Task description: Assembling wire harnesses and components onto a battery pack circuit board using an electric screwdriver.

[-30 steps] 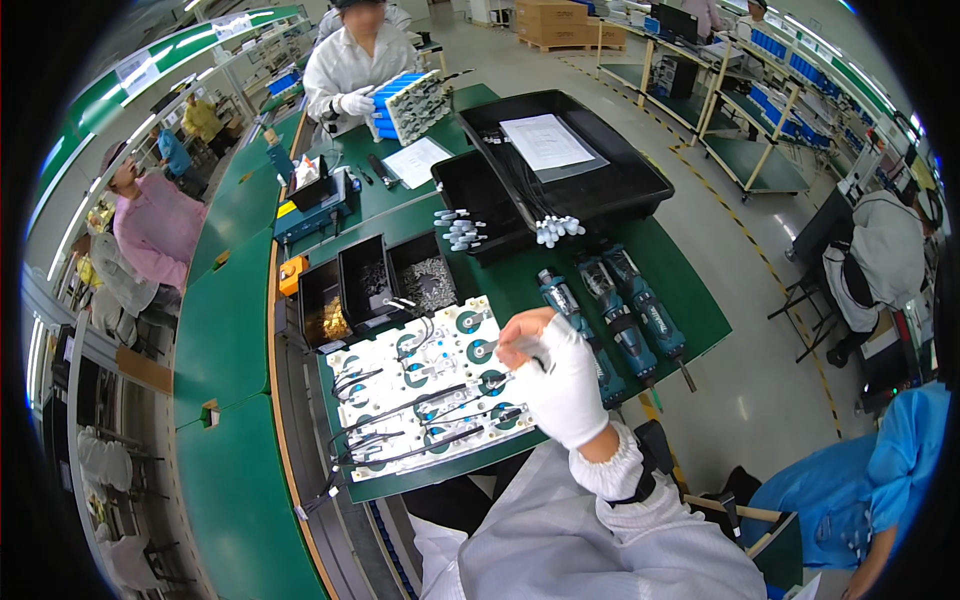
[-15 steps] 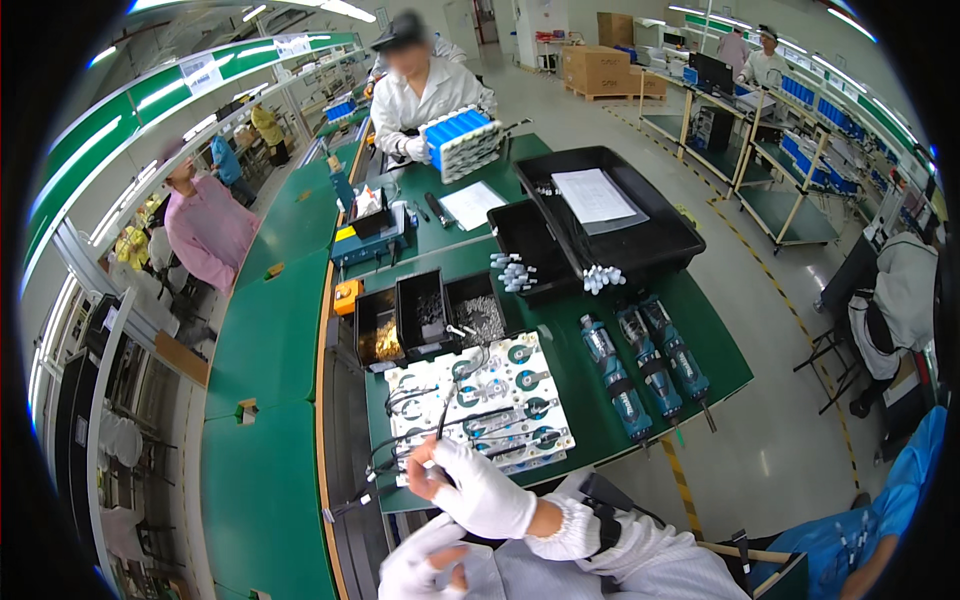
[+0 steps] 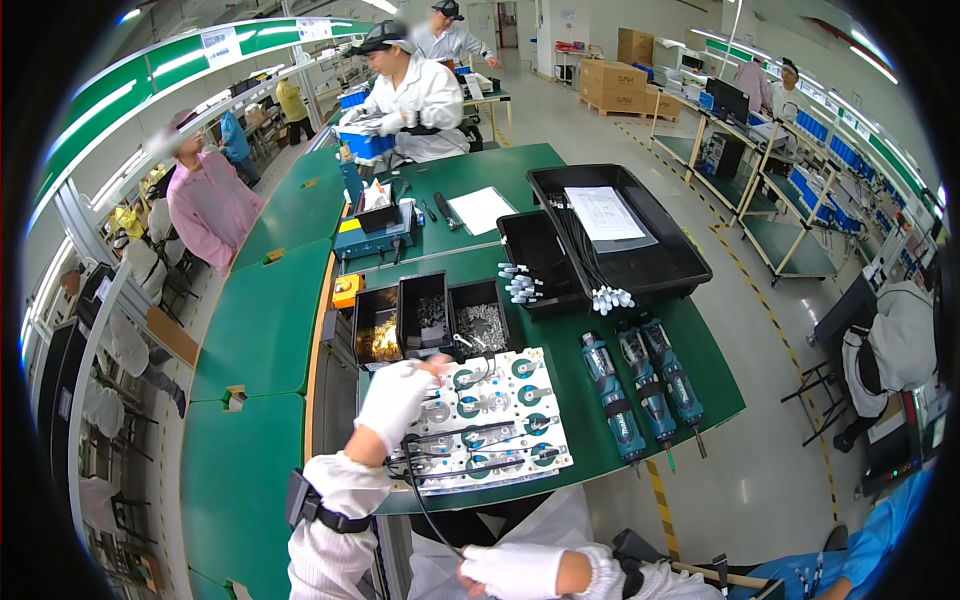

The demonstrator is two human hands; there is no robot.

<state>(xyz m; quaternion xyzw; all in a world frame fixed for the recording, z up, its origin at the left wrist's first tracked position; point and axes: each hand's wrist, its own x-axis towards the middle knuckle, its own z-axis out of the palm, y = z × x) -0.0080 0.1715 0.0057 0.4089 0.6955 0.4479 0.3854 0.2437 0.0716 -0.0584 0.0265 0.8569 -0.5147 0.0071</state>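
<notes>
My left hand (image 3: 395,400), in a white glove, reaches over the far left corner of a white fixture plate (image 3: 520,440) that carries green round parts. Its fingertips lie close to the near edge of three black bins (image 3: 425,310) holding small metal parts; whether they pinch anything is hidden. My right hand (image 3: 515,570), also gloved, is low at the picture's bottom edge, below the table's front. It is closed on a thin black cable (image 3: 425,500) that curves up to the plate under my left wrist.
Three blue electric screwdrivers (image 3: 645,385) lie right of the plate on the green table (image 3: 560,340). Behind them stand black trays (image 3: 640,260) with a paper sheet and white-tipped parts (image 3: 520,285). A blue device (image 3: 375,230) stands farther back. Other people work at the far end and left.
One second ago my right hand was raised over the plate's right side. It has dropped below the table's front edge, and my left hand has reached forward to the plate's far left corner.
</notes>
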